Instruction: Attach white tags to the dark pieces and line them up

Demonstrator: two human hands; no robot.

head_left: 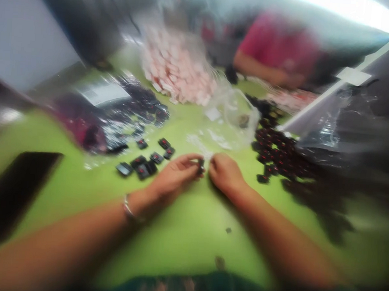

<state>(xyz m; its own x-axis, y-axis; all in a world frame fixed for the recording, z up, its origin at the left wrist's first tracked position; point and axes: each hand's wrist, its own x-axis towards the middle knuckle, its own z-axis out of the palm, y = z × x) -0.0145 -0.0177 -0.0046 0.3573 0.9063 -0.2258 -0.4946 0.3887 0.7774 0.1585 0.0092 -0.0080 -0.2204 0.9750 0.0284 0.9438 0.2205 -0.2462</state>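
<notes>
My left hand [181,173] is closed on a small black plastic part [200,165], pinched between thumb and fingers. Close to its right, my right hand [225,171] rests with curled fingers near a scatter of tiny white pieces [211,140]; whatever its fingertips grip is hidden. Several black parts with red marks [143,168] lie just left of my left hand. Off to the right spreads a large pile of similar dark parts with red spots [278,153].
A clear bag of pale pink pieces [176,65] lies at the back. Another plastic bag with dark parts [131,102] is at left, near a flat black object [15,191]. Across the green table [189,233] sits a person in a pink top [279,45]. A slanted white bar [329,92] stands at right.
</notes>
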